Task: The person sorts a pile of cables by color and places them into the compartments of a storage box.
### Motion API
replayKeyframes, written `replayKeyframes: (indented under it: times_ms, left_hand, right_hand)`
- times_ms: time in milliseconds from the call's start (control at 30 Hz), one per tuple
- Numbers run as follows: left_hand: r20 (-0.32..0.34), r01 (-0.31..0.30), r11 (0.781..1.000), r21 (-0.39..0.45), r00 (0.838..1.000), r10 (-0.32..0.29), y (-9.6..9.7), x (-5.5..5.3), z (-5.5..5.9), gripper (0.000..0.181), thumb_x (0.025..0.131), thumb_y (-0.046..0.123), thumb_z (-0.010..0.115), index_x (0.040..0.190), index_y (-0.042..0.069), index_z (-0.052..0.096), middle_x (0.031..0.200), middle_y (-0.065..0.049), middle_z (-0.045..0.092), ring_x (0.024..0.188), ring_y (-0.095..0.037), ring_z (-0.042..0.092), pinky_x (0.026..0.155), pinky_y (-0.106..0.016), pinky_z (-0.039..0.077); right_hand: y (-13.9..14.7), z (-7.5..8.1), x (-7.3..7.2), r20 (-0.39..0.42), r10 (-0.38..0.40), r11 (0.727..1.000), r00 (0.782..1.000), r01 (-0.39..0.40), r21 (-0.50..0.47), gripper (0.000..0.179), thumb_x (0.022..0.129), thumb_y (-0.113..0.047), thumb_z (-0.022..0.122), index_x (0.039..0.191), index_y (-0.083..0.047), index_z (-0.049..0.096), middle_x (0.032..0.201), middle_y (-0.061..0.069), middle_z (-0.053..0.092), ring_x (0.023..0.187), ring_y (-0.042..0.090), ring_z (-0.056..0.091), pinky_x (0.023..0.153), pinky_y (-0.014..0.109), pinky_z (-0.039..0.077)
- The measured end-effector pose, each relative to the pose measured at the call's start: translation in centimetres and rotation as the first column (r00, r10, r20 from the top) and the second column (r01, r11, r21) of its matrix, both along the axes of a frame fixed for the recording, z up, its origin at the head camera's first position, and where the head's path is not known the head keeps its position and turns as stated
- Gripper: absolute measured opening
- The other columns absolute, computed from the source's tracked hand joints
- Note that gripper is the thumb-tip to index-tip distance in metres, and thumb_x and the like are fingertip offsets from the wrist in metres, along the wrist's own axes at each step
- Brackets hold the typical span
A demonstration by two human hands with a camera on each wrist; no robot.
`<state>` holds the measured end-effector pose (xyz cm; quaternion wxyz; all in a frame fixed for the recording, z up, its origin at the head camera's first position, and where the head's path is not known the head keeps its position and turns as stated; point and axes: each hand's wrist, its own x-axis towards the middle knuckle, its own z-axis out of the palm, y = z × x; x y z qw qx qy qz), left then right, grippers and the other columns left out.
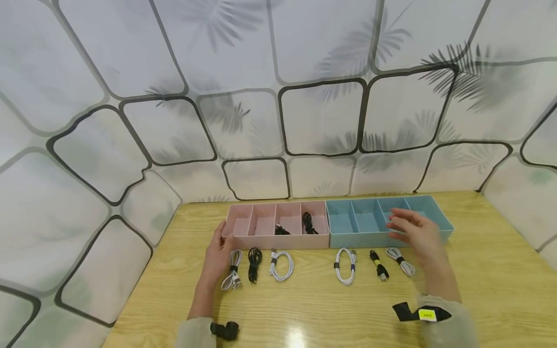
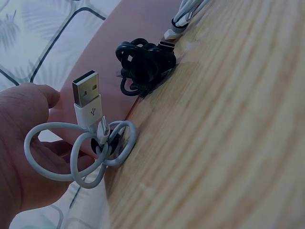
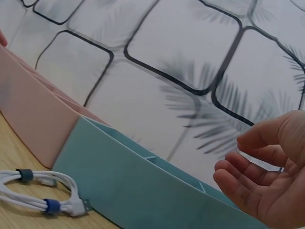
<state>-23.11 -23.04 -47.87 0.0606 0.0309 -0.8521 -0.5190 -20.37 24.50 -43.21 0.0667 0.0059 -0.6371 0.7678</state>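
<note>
A pink divided box (image 1: pixel 270 242) and a blue divided box (image 1: pixel 359 240) stand end to end at the back of the table. My left hand (image 1: pixel 216 258) holds the pink box at its front left corner, thumb at the front, fingers along the end. My right hand (image 1: pixel 419 239) hovers over the right half of the blue box, fingers loosely bent with nothing between them. Black cables (image 1: pixel 308 223) lie in the pink box's two right compartments. Close by my left hand, a bundled white USB cable (image 2: pixel 88 112) lies on the table.
Before the pink box lie a black cable (image 1: pixel 254 263) and a coiled white cable (image 1: pixel 282 266). Before the blue box lie a white cable (image 1: pixel 345 267), a black cable with a yellow tie (image 1: pixel 379 266) and another white bundle (image 1: pixel 400 262). A patterned curtain (image 1: pixel 322 121) rises behind the table.
</note>
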Motion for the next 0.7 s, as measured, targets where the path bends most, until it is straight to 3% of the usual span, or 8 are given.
replayKeyframes:
  times_ms: [200, 700]
  left_hand:
    - [-0.003, 0.001, 1.000, -0.001, 1.000, -0.001, 0.0, -0.1, -0.2, 0.055, 0.107, 0.024, 0.043, 0.158, 0.012, 0.025, 0.131, -0.027, 0.057, 0.123, -0.037, 0.054, 0.104, -0.052, 0.042]
    - [-0.012, -0.015, 1.000, -0.004, 1.000, 0.015, 0.2, 0.1, -0.2, 0.055, 0.107, 0.024, 0.043, 0.158, 0.011, 0.026, 0.126, -0.026, 0.059, 0.120, -0.036, 0.055, 0.102, -0.050, 0.043]
  right_hand:
    - [1.4, -0.1, 0.3, -0.017, -0.010, 0.996, 1.000, 0.009, -0.085, 0.017, 0.096, -0.008, 0.065, 0.106, -0.020, 0.073, 0.098, -0.006, 0.072, 0.085, 0.009, 0.071, 0.072, 0.025, 0.058]
    - [2.4, -0.1, 0.6, -0.021, -0.021, 0.993, 1.000, 0.018, -0.119, 0.019, 0.096, -0.006, 0.064, 0.105, -0.019, 0.074, 0.097, -0.006, 0.073, 0.083, 0.009, 0.071, 0.071, 0.026, 0.059]
